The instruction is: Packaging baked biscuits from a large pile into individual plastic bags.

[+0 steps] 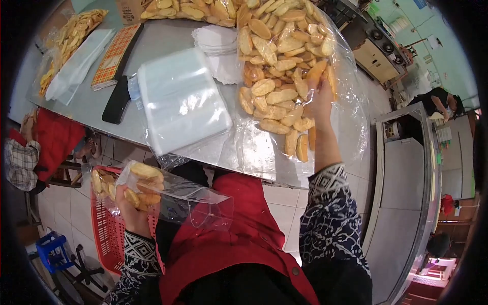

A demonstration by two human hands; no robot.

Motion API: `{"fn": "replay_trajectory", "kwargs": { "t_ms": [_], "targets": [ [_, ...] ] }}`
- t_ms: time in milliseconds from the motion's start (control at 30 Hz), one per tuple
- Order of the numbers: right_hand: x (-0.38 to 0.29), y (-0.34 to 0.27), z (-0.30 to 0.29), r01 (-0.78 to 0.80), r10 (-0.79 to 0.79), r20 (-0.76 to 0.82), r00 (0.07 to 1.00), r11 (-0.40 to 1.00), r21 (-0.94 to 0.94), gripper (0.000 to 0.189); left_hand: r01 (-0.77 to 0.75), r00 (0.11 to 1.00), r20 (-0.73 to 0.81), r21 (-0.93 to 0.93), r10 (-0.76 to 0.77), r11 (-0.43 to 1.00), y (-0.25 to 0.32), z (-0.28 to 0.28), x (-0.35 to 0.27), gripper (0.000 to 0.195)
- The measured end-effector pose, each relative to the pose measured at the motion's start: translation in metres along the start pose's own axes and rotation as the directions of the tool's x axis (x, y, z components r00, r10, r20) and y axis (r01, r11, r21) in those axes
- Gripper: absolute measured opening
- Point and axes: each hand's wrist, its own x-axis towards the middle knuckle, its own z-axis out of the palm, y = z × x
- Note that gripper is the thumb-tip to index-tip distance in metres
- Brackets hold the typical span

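My left hand (130, 207) grips a clear plastic bag (206, 207) that lies sideways over my lap, its empty end towards the right. Several toasted bread slices (146, 173) sit in its left part. My right hand (323, 103) reaches into a large clear bag (352, 110) on the table, its fingers around toasted bread slices (317, 72). A heap of such slices (280, 95) fills this large bag and spreads towards the table's front edge. My fingertips are partly hidden by the slices.
The metal table (171, 34) bears a stack of clear bags (183, 103), white paper doilies (219, 49), a black phone-like object (116, 101), a plaid box (116, 57) and more filled bags (190, 11). A red basket (106, 236) stands left of my lap. Other people are at both sides.
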Motion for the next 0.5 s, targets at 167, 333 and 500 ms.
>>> {"fn": "replay_trajectory", "kwargs": {
  "t_ms": [167,333,500],
  "targets": [
    [0.052,0.016,0.017,0.010,-0.056,-0.124,0.991,0.940,-0.342,0.035,-0.007,0.999,0.033,0.014,0.007,1.000,-0.002,-0.018,0.007,0.034],
    [0.021,0.005,0.046,0.268,-0.301,-0.041,0.953,0.897,-0.352,0.037,0.035,0.997,-0.062,-0.021,-0.036,0.999,-0.005,-0.001,0.007,0.033],
    [-0.016,-0.018,0.026,0.365,-0.350,0.108,0.931,0.905,-0.219,0.037,0.062,0.998,-0.008,-0.029,-0.062,0.998,-0.007,-0.002,0.016,0.036]
  ]
}}
